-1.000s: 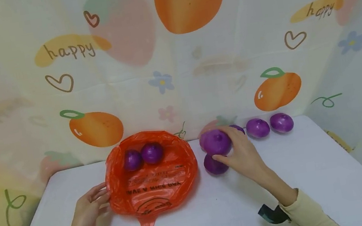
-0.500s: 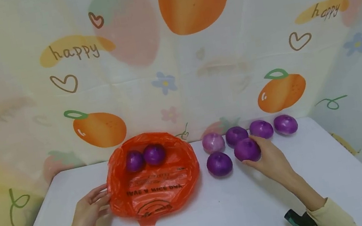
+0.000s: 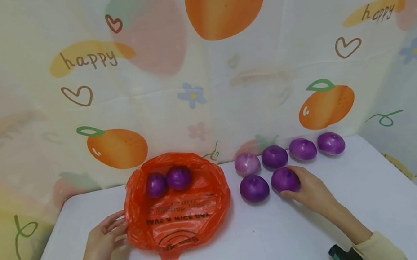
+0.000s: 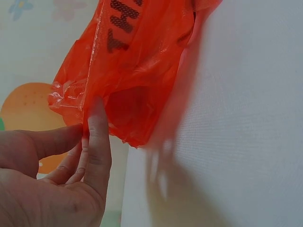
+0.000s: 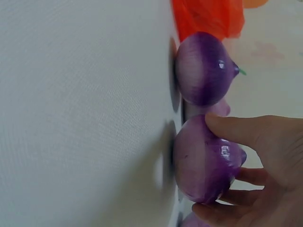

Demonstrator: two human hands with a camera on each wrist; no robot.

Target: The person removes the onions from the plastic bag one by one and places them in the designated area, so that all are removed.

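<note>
My left hand [image 3: 101, 243] pinches the left rim of a red plastic bag [image 3: 182, 238] between thumb and fingers. The bag stands with its mouth spread wide, and two purple onions [image 3: 179, 178] lie inside it. With thumb and fingertips around its sides, my right hand [image 3: 314, 190] grips another purple onion [image 5: 203, 161] at the tabletop. A second onion [image 3: 254, 188] sits just left of the gripped one, with a narrow gap between them. Behind these two, several more onions [image 3: 303, 149] stand in a row along the back.
A printed cloth [image 3: 205, 57] hangs behind the white table [image 3: 253, 255] and at its sides. Dark straps of the wrist cameras show at the right sleeve [image 3: 379, 250] and near the left forearm.
My right hand has carried its onion right, then down to the table beside the front onion, uncovering the back row. The left hand still holds the bag in the same place.
</note>
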